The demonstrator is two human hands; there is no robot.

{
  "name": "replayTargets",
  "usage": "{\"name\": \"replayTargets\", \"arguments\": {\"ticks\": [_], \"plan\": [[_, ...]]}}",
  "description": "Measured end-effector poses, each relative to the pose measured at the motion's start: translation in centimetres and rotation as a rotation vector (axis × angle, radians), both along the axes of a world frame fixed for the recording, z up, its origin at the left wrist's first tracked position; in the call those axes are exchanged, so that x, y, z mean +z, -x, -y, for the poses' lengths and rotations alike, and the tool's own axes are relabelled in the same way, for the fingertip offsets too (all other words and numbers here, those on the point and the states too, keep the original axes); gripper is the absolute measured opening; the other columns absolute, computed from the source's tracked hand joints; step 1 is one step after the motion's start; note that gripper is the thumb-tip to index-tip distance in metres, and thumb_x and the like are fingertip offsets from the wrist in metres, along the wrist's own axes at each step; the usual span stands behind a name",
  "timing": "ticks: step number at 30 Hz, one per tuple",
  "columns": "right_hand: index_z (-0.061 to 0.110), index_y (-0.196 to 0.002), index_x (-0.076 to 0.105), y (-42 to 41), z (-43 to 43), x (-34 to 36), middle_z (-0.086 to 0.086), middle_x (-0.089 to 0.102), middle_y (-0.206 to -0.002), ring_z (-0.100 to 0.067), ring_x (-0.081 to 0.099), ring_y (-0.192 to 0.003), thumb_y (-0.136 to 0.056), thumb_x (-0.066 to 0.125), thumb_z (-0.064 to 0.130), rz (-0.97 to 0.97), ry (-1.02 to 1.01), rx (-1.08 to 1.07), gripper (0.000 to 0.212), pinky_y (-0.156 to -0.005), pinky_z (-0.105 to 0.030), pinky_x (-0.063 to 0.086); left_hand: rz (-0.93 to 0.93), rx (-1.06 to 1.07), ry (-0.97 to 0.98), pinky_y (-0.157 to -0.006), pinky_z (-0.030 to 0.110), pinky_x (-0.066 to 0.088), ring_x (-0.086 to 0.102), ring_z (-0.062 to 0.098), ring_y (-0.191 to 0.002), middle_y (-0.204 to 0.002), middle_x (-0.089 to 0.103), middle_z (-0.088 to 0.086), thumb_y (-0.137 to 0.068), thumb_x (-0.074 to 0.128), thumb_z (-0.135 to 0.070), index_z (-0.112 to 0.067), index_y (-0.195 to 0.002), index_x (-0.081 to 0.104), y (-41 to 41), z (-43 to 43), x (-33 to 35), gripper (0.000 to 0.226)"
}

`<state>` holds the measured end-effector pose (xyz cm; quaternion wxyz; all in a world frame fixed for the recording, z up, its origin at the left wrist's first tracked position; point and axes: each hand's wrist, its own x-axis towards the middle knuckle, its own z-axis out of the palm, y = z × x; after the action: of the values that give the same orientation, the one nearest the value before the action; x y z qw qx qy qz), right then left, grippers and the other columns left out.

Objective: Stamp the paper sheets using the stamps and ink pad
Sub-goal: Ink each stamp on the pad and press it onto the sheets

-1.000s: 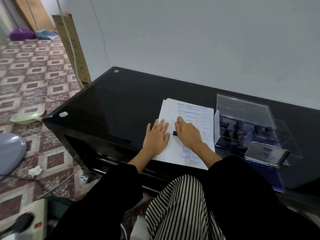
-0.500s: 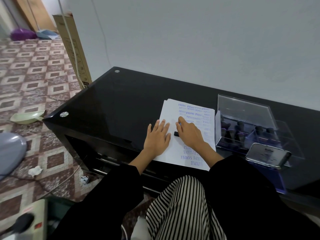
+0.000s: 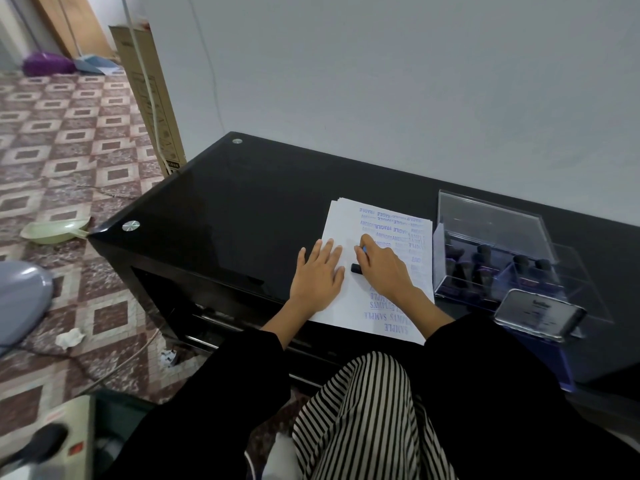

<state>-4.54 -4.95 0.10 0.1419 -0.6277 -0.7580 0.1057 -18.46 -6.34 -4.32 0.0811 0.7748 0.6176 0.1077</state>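
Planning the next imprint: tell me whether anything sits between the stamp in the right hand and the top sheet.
Nothing visible does. The right hand grips the stamp right at the paper sheets; the left hand presses flat beside it, clear of the stamp.

On the counter point(image 3: 242, 209), near its front edge: paper sheets point(image 3: 343, 223) in a stack. Flat on the stack's left part, the left hand point(image 3: 317, 271); just right of it, the right hand point(image 3: 384, 268), gripping a stamp point(image 3: 356, 268) down on the top sheet, between the two hands. Right of the sheets, just beside them: a box point(image 3: 491, 230) with more stamps point(image 3: 485, 261) upright inside. Before the box, nearer the counter's front: a flat tin point(image 3: 538, 315). On the floor left of the counter: a dustpan point(image 3: 52, 230); further back, against the wall, a tall carton point(image 3: 149, 98).
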Motion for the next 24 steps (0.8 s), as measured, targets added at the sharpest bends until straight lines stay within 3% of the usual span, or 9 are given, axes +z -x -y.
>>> {"name": "replayTargets", "arguments": {"ticks": [9, 15, 19, 24], "plan": [[0.014, -0.101, 0.038, -0.8, 0.3, 1.1, -0.009, 0.057, -0.084, -0.015, 0.048, -0.064, -0.101, 0.027, 0.034, -0.039, 0.103, -0.011, 0.023, -0.059, -0.026, 0.039, 0.004, -0.002, 0.019, -0.117, 0.042, 0.0, 0.0, 0.019, -0.146, -0.159, 0.006, 0.001, -0.102, 0.02, -0.036, -0.017, -0.15, 0.012, 0.0, 0.1, 0.4, 0.052], [0.01, -0.096, 0.041, -5.3, 2.2, 2.1, -0.014, 0.061, -0.078, -0.028, 0.054, -0.067, -0.101, 0.028, 0.036, -0.243, -0.02, -0.159, 0.029, -0.062, -0.033, 0.038, 0.16, -0.002, 0.104, -0.116, 0.046, 0.003, 0.008, 0.02, -0.146, -0.157, 0.015, 0.003, -0.1, 0.033, -0.027, -0.014, -0.144, 0.03, 0.2, -0.2, 2.4, 0.046], [0.011, -0.093, 0.044, -8.3, 4.0, 3.1, -0.016, 0.064, -0.087, -0.031, 0.06, -0.077, -0.1, 0.031, 0.035, -0.318, -0.007, -0.182, 0.029, -0.07, -0.039, 0.046, 0.263, -0.022, -0.05, -0.117, 0.042, 0.009, 0.024, 0.016, -0.141, -0.15, 0.034, 0.002, -0.099, 0.038, -0.024, -0.015, -0.136, 0.043, -1.5, 0.7, 3.1, 0.039], [0.014, -0.087, 0.042, -9.2, 6.6, 3.9, -0.004, 0.056, -0.068, -0.02, 0.051, -0.06, -0.1, 0.032, 0.032, -0.335, -0.082, -0.148, 0.025, -0.06, -0.035, 0.042, 0.423, -0.235, -0.16, -0.107, 0.031, 0.028, 0.049, 0.02, -0.121, -0.128, 0.056, 0.005, -0.094, 0.048, -0.018, -0.01, -0.123, 0.056, -6.1, 3.2, 3.5, 0.031]]}}
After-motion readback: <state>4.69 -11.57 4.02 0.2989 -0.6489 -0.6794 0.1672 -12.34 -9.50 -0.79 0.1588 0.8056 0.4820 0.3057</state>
